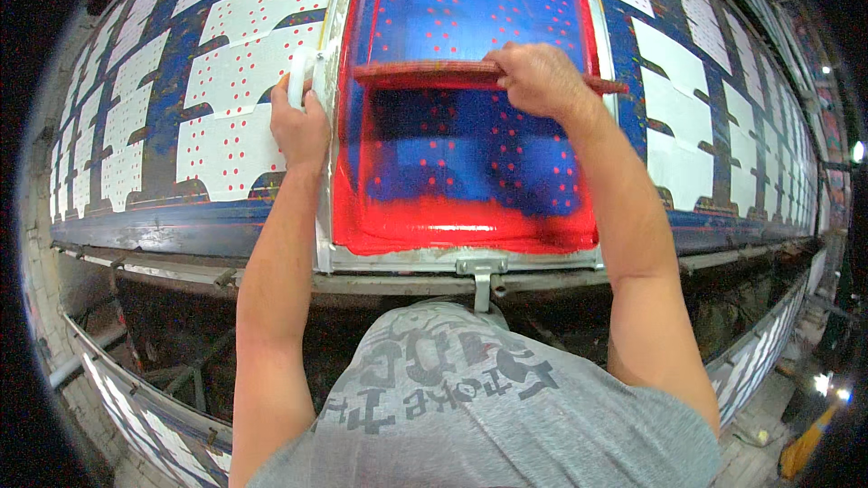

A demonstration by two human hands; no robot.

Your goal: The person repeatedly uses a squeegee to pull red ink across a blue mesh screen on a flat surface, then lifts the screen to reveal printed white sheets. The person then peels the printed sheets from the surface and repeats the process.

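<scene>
Gripping the squeegee crosswise over the frame with the right hand wrapped around it, seemingly for even pressure, and curling the left hand around the handle at the frame's left edge, probably to steady it.

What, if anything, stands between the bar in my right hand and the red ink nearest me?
Nothing visible: only the flat blue screen lies between the bar your right hand holds and that red ink.
</scene>
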